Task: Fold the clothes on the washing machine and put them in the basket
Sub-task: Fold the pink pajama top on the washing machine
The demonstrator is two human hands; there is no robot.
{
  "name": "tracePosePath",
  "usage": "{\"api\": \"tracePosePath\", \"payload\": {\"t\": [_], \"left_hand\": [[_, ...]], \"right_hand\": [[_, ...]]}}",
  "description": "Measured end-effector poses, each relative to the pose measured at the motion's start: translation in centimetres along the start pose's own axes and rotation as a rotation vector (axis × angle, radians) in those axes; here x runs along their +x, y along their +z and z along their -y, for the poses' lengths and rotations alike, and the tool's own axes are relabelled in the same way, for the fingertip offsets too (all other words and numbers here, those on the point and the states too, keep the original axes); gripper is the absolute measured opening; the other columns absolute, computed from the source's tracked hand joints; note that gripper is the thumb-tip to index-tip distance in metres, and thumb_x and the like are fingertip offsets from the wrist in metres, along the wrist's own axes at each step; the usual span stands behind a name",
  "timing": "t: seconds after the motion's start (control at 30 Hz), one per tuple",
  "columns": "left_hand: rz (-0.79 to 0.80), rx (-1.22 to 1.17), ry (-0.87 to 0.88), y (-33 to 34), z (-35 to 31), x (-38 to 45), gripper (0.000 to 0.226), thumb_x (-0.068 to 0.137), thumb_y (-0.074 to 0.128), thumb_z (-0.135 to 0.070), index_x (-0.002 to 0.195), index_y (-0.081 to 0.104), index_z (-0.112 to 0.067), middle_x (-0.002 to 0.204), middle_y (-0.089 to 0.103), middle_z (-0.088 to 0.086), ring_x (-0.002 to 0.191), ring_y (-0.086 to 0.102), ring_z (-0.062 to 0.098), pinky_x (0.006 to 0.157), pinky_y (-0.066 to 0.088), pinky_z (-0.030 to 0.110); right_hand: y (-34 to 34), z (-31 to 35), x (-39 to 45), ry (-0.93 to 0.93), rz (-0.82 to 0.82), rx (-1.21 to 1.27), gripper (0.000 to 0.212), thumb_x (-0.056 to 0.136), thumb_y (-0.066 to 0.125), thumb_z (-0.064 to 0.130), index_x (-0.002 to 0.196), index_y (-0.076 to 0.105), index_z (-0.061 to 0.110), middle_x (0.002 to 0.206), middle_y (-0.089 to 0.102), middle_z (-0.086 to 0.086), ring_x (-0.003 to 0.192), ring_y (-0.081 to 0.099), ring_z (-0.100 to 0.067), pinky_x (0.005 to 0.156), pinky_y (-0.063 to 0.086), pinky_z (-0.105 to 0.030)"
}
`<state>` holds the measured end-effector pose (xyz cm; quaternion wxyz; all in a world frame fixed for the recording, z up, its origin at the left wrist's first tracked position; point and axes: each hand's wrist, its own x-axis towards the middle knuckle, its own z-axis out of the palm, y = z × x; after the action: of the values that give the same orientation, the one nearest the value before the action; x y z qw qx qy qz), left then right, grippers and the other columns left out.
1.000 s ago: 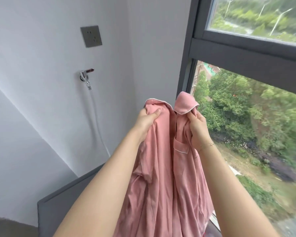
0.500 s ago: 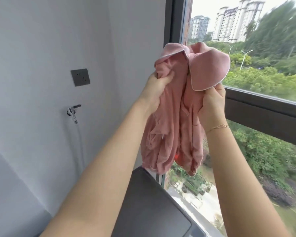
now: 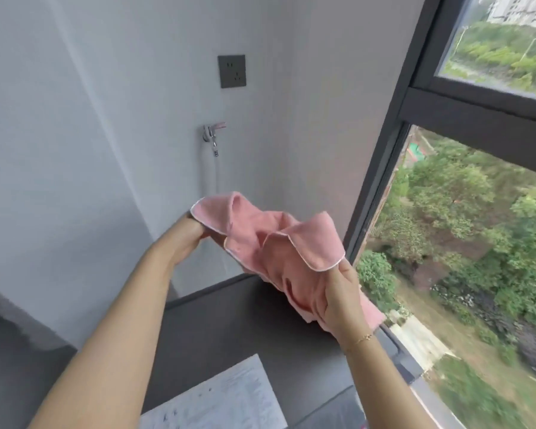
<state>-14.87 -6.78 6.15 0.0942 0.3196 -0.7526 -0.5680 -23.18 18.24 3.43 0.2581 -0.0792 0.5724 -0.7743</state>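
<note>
A pink garment (image 3: 270,243) with white piping along its collar hangs bunched between my two hands, just above the dark grey top of the washing machine (image 3: 229,329). My left hand (image 3: 183,239) grips its left collar end. My right hand (image 3: 342,295) grips the right side below the other collar flap, with cloth spilling past the fingers toward the window. The rest of the garment is gathered between the hands. No basket is in view.
A white printed sheet (image 3: 223,397) lies on the machine's top near me. On the white wall behind are a grey socket (image 3: 232,71) and a tap (image 3: 212,136) with a hose. A dark-framed window (image 3: 384,168) runs along the right.
Both hands have come down from in front of the window to just above the machine's top and moved apart. The garment now spreads sideways between them instead of hanging down.
</note>
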Motion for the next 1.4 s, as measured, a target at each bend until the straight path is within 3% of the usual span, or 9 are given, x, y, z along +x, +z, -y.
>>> {"api": "tracePosePath", "payload": {"t": [0.13, 0.27, 0.43, 0.53, 0.63, 0.9, 1.03, 1.2, 1.4], "left_hand": [[0.012, 0.288, -0.280, -4.9, 7.1, -2.7, 0.045, 0.045, 0.065, -0.025, 0.089, 0.068, -0.016, 0.083, 0.062, -0.003, 0.081, 0.053, 0.020, 0.076, 0.043, 0.034], [-0.104, 0.133, -0.379, -8.2, 13.0, -5.9, 0.057, 0.056, 0.063, -0.031, 0.111, 0.066, -0.014, 0.108, 0.063, -0.002, 0.104, 0.054, 0.019, 0.104, 0.040, 0.042], [-0.491, -0.355, -0.346, -12.9, 23.5, -10.6, 0.037, 0.089, 0.053, -0.006, 0.125, 0.057, -0.006, 0.107, 0.065, 0.003, 0.087, 0.060, 0.017, 0.079, 0.046, 0.030], [-0.647, -0.521, -0.378, -12.9, 27.8, -14.7, 0.036, 0.097, 0.045, -0.006, 0.132, 0.049, -0.014, 0.133, 0.054, 0.001, 0.120, 0.052, 0.017, 0.102, 0.037, 0.036], [-0.672, -0.504, -0.435, -11.0, 29.9, -17.3, 0.039, 0.098, 0.045, -0.006, 0.137, 0.046, -0.012, 0.139, 0.049, 0.004, 0.129, 0.045, 0.019, 0.104, 0.034, 0.033], [-0.471, 0.085, -0.227, -1.4, 28.8, -18.2, 0.028, 0.087, 0.055, -0.007, 0.106, 0.061, -0.027, 0.117, 0.059, -0.003, 0.109, 0.057, 0.026, 0.099, 0.044, 0.037], [-0.254, 0.264, -0.102, 3.5, 29.3, -17.8, 0.032, 0.092, 0.055, -0.015, 0.123, 0.058, -0.020, 0.145, 0.040, -0.002, 0.136, 0.032, 0.013, 0.114, 0.025, 0.026], [-0.214, 0.567, -0.107, 4.6, 31.2, -19.0, 0.048, 0.092, 0.049, -0.024, 0.134, 0.042, -0.044, 0.159, 0.005, -0.020, 0.147, 0.001, 0.005, 0.120, 0.003, 0.028], [-0.147, 0.584, -0.233, 4.1, 29.0, -18.8, 0.053, 0.084, 0.052, -0.015, 0.129, 0.046, -0.041, 0.160, 0.008, -0.014, 0.147, 0.006, 0.015, 0.117, 0.020, 0.036]], "right_hand": [[3.5, -6.0, -3.9, 0.190, 0.198, -0.093, 0.017, 0.095, 0.060, 0.037, 0.094, 0.070, 0.023, 0.088, 0.074, 0.004, 0.083, 0.070, -0.012, 0.077, 0.059, -0.043], [5.8, -11.6, -7.0, 0.064, 0.353, -0.346, 0.017, 0.093, 0.052, 0.036, 0.097, 0.066, 0.026, 0.089, 0.066, 0.002, 0.088, 0.058, -0.013, 0.077, 0.055, -0.035], [9.5, -19.1, -12.4, 0.191, 0.492, -0.509, 0.021, 0.099, 0.050, 0.032, 0.087, 0.061, 0.018, 0.072, 0.052, 0.013, 0.071, 0.046, -0.002, 0.067, 0.040, -0.015], [11.2, -23.1, -15.5, 0.325, 0.815, -0.682, 0.020, 0.099, 0.049, 0.022, 0.080, 0.055, 0.021, 0.065, 0.048, 0.022, 0.064, 0.042, 0.006, 0.066, 0.036, -0.014], [11.1, -27.3, -17.3, 0.333, 1.092, -0.891, 0.045, 0.084, 0.045, 0.000, 0.110, 0.068, 0.027, 0.110, 0.059, 0.023, 0.107, 0.057, 0.004, 0.086, 0.039, -0.009], [7.3, -24.5, -10.7, -0.040, 0.512, -1.111, 0.041, 0.070, 0.042, -0.001, 0.096, 0.073, 0.012, 0.094, 0.067, 0.001, 0.095, 0.058, -0.019, 0.084, 0.044, -0.027], [3.8, -25.0, -7.4, -0.209, 0.267, -1.542, 0.029, 0.078, 0.047, 0.017, 0.097, 0.069, 0.015, 0.100, 0.061, -0.007, 0.100, 0.051, -0.034, 0.089, 0.037, -0.042], [2.4, -23.2, -7.5, 0.119, 0.344, -1.719, 0.024, 0.093, 0.047, 0.028, 0.107, 0.060, 0.014, 0.109, 0.062, -0.008, 0.108, 0.055, -0.030, 0.080, 0.041, -0.035], [0.4, -20.1, -9.0, 0.460, 0.267, -1.179, 0.021, 0.092, 0.048, 0.016, 0.080, 0.063, 0.006, 0.058, 0.062, -0.002, 0.041, 0.059, -0.016, 0.039, 0.046, -0.024]]}}
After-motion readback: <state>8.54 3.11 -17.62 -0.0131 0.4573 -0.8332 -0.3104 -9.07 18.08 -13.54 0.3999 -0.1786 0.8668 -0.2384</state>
